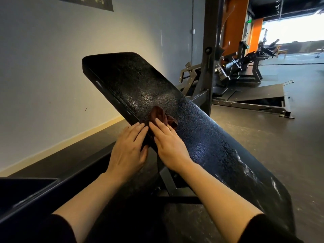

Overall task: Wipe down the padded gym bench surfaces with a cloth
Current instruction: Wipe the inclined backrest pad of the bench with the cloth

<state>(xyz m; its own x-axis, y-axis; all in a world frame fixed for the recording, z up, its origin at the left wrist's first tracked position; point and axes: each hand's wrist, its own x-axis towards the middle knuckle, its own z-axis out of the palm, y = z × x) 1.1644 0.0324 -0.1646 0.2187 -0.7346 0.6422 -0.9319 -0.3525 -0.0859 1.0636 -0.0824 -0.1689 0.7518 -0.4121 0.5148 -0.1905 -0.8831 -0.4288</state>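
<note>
A long black padded bench back (201, 127) slopes up from lower right to upper left, its textured vinyl shiny in places. A dark brown cloth (162, 116) lies bunched on the pad near its left edge. My right hand (169, 146) lies flat on the cloth with straight fingers, pressing it to the pad. Beside it, my left hand (128, 151) rests with straight fingers against the pad's left side edge, touching the cloth's lower part. Most of the cloth is hidden under my hands.
A grey wall (70, 67) with a pale skirting runs along the left. A second black pad (26, 193) sits at lower left. A steel rack upright (209, 50) and other gym machines (245, 67) stand behind the bench on a dark rubber floor.
</note>
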